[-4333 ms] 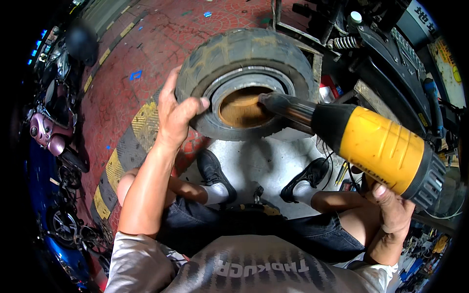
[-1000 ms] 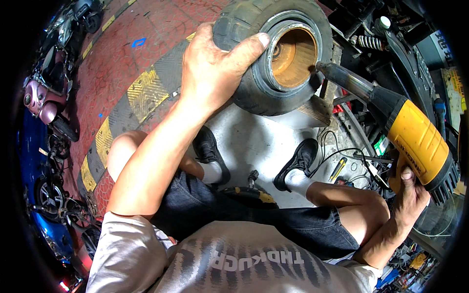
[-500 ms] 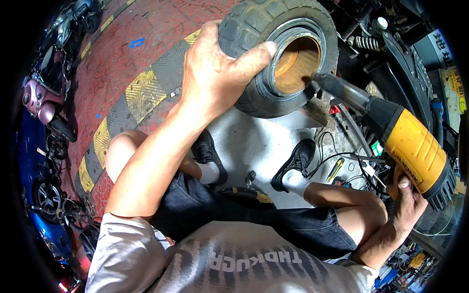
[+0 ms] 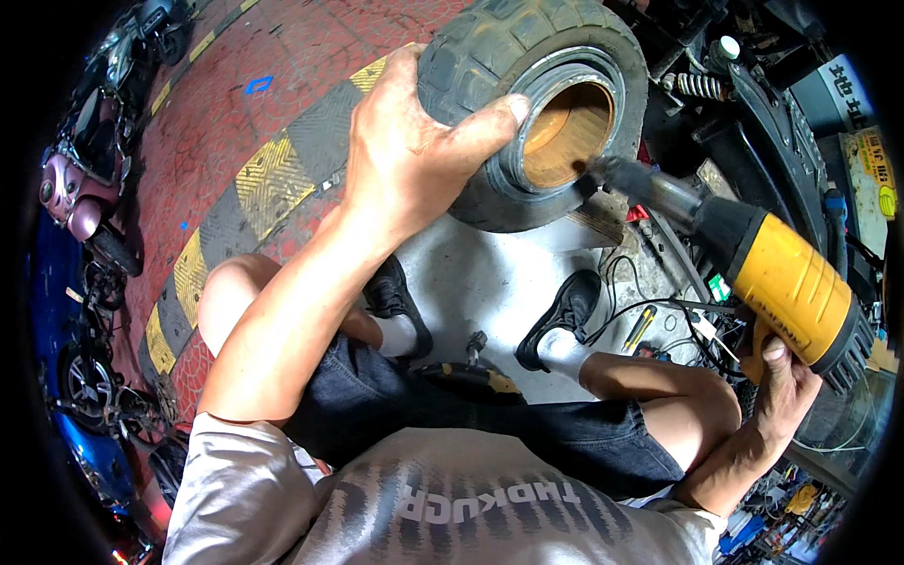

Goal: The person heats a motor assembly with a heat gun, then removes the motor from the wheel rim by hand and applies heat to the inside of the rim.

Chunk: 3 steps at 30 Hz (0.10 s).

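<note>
A small knobby black tire [image 4: 485, 61] is held up in front of me, mounted on a metal rim [image 4: 527, 155] whose hollow centre looks brown inside. My left hand [image 4: 405, 155] grips its left side, thumb on the rim's edge and fingers behind the tread. My right hand [image 4: 786, 384] is wrapped round the handle of a yellow and black heat gun [image 4: 791, 287]. The gun's metal nozzle [image 4: 650, 186] points left, its tip at the lower right edge of the rim opening. Whether the tip touches the rim I cannot tell.
A wooden block [image 4: 600, 221] sits below the tire. Cables and a yellow-black utility knife [image 4: 642, 327] lie on the floor at right. A vehicle frame with a coil spring [image 4: 702, 87] stands at far right. A yellow-black ramp strip [image 4: 273, 179] and parked scooters [image 4: 80, 193] are at left.
The heat gun and its nozzle tip have shifted slightly left and down. The tire sits a touch lower in the picture, with both hands keeping their grips.
</note>
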### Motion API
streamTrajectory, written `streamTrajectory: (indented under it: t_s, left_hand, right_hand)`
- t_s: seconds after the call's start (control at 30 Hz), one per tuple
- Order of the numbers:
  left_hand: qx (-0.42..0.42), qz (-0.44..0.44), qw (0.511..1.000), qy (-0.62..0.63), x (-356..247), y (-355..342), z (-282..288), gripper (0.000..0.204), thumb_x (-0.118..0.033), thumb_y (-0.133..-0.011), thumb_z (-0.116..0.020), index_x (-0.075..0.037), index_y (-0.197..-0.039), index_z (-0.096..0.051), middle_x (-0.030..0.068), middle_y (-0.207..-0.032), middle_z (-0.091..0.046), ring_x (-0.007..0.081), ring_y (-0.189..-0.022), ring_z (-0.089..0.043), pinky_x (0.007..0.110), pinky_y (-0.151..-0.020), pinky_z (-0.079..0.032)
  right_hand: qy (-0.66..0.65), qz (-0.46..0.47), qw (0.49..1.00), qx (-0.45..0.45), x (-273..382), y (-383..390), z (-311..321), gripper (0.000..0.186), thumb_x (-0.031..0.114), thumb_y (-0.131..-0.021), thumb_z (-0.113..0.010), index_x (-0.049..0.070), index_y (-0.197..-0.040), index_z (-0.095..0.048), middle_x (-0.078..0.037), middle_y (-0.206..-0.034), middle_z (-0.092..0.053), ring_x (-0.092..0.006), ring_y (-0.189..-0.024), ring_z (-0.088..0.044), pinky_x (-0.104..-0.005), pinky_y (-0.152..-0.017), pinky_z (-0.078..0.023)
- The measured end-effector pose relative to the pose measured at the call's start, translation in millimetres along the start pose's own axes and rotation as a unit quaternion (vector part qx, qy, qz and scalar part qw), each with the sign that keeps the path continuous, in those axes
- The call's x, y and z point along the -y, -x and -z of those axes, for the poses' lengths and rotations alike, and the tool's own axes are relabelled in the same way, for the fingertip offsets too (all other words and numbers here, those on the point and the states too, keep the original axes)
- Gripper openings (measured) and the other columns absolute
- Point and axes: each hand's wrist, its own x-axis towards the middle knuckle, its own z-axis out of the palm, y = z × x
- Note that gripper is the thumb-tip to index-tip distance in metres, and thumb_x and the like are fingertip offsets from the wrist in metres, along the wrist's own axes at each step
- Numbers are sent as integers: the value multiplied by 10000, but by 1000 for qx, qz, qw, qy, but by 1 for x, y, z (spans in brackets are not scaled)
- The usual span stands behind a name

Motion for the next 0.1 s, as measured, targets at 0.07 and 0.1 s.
streamTrajectory:
  t_s: [0.07,0.1]
  left_hand:
    - [4,9,1000,-6,0,1,1,666,-406,-801,-873,68,-1201,-631,220,-1030,-774,300,-979,-771,384,-876,-590]
    - [3,7,1000,-8,0,1,1,673,-402,-802,-874,64,-1219,-626,222,-1044,-773,301,-996,-767,381,-888,-586]
  right_hand:
    - [-2,-8,1000,28,-1,2,2,684,265,-924,-827,-56,-1443,-518,-172,-1260,-691,-264,-1114,-676,-405,-994,-529]
    - [-2,-8,1000,29,-1,2,1,684,265,-924,-827,-56,-1443,-518,-172,-1260,-691,-264,-1114,-676,-405,-994,-529]
